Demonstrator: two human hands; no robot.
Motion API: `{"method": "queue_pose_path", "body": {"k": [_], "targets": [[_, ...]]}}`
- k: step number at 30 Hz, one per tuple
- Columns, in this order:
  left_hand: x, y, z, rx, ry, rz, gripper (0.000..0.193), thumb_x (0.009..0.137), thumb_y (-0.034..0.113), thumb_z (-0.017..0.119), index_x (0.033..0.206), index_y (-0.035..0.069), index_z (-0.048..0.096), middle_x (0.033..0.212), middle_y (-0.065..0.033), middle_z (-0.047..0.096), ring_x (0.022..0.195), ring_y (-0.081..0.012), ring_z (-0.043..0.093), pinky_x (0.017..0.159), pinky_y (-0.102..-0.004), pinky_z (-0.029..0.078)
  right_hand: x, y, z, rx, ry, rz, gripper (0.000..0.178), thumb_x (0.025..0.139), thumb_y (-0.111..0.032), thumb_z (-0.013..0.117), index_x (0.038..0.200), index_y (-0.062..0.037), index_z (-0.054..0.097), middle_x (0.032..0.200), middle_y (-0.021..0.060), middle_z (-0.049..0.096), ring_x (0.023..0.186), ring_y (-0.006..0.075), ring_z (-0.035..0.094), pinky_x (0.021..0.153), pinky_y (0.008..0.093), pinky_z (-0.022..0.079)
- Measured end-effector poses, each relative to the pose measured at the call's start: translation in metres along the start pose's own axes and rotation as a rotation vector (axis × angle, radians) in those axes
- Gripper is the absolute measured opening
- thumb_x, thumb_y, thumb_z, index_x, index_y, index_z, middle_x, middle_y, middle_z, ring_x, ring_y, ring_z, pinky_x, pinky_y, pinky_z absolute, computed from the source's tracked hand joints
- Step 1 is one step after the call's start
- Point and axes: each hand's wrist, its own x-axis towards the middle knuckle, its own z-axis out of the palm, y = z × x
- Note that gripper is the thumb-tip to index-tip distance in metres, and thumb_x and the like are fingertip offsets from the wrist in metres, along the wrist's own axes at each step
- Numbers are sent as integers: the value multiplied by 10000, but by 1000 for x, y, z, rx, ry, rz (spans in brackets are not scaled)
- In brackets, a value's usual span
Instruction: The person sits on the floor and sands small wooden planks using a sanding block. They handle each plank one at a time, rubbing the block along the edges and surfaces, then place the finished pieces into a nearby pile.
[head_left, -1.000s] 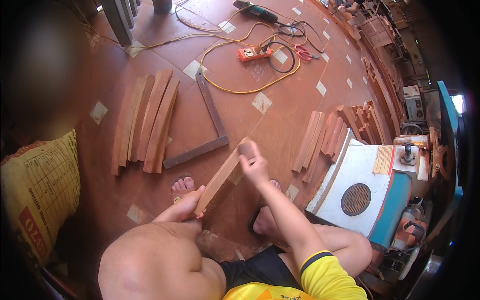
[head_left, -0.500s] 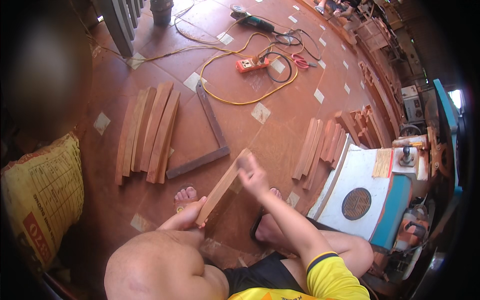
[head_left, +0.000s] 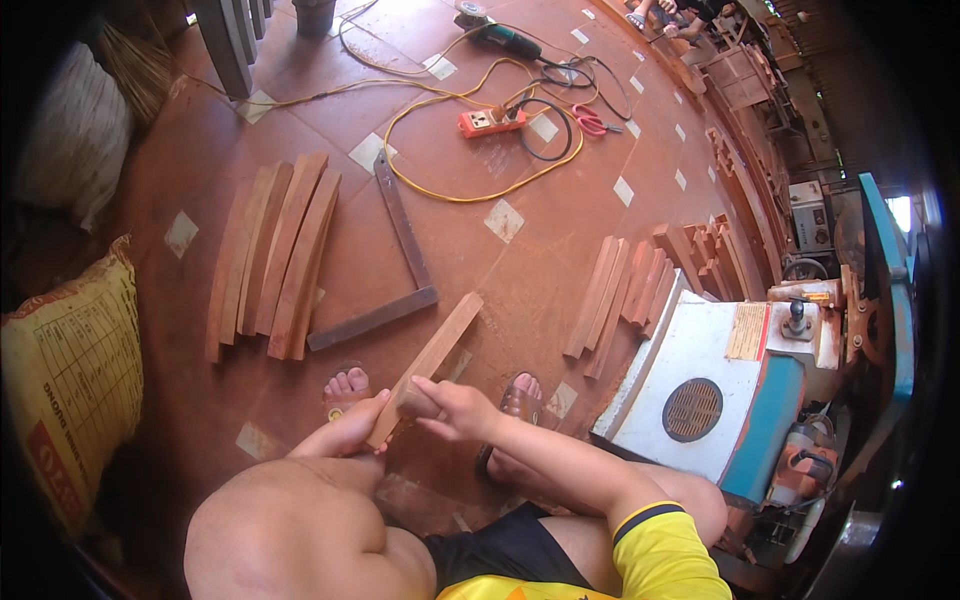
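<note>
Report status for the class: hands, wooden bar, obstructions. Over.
Left hand gripping wooden bar, lower end. Right hand holding brown piece at the bar. Bar slanted, upper end unheld. Dark L-shaped frame on floor to its left.

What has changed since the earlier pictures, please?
The right hand, holding a small brown block, has moved along the wooden piece from its far end to near the left hand. The blurred shape at upper left is gone, uncovering a pale sack. Nothing was taken up or let go. The left hand still grips the near end; the angle grinder stays put.
</note>
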Motion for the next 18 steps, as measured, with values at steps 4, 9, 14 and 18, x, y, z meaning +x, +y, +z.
{"method": "queue_pose_path", "body": {"k": [4, 9, 14, 18], "targets": [[-18, 24, 11, 37, -90, -30, 619, 1154, 571, 345, 1264, 13, 591, 878, -164, 643, 626, -282, 630, 554, -391, 536, 33, 54, -41, -110, 445, 262, 649, 917, -300, 811, 1510, -129, 614, 1118, 184, 791, 959, 338, 794, 825, 425, 636], [-20, 20, 3, 22, -119, -26, 626, 1156, 568, 338, 1244, 2, 591, 846, -159, 641, 594, -281, 623, 539, -383, 531, 20, 17, -23, -50, 334, 61, 604, 920, -233, 808, 1485, -112, 634, 1146, 213, 784, 1021, 322, 790, 876, 424, 627], [-15, 18, 2, -31, -107, 27, 615, 1157, 549, 352, 1236, -13, 590, 830, -149, 640, 591, -278, 622, 525, -376, 530, -3, 6, -1, -72, 136, 12, 604, 897, -295, 848, 1445, -110, 675, 941, 188, 727, 858, 359, 748, 779, 450, 598], [-21, 19, 9, 15, -130, 73, 597, 1168, 522, 333, 1246, -9, 595, 865, -154, 660, 596, -274, 624, 509, -364, 521, 35, 44, -26, -30, 533, 629, 485, 957, -320, 772, 1356, -51, 707, 1029, 247, 780, 879, 378, 785, 747, 476, 622]]}}
